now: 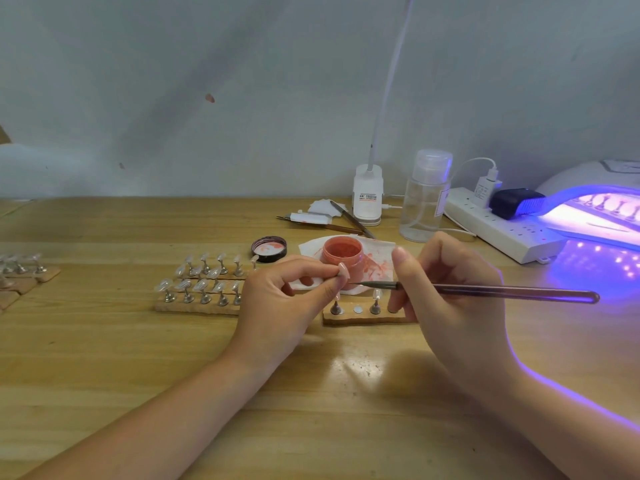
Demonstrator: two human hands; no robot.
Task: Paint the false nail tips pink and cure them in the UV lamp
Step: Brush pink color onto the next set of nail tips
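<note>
My left hand (287, 299) pinches a small false nail tip (343, 270), pale pink, between thumb and fingers. My right hand (446, 296) grips a thin brush (491, 291) lying level, its fine point just below the tip. Behind them an open jar of pink gel (343, 254) stands on a stained white wipe (377, 258). Below the hands, a wooden strip (363, 318) carries two metal nail stands and a bare magnet. The UV lamp (595, 209) glows violet at the far right, with nail stands inside.
Two wooden strips with several clear tips on stands (204, 282) lie to the left; more stands (20, 268) at the far left edge. The jar's lid (269, 248), spare brushes (332, 221), a clear pump bottle (424, 199), a white lamp base (367, 195) and a power strip (498, 230) line the back.
</note>
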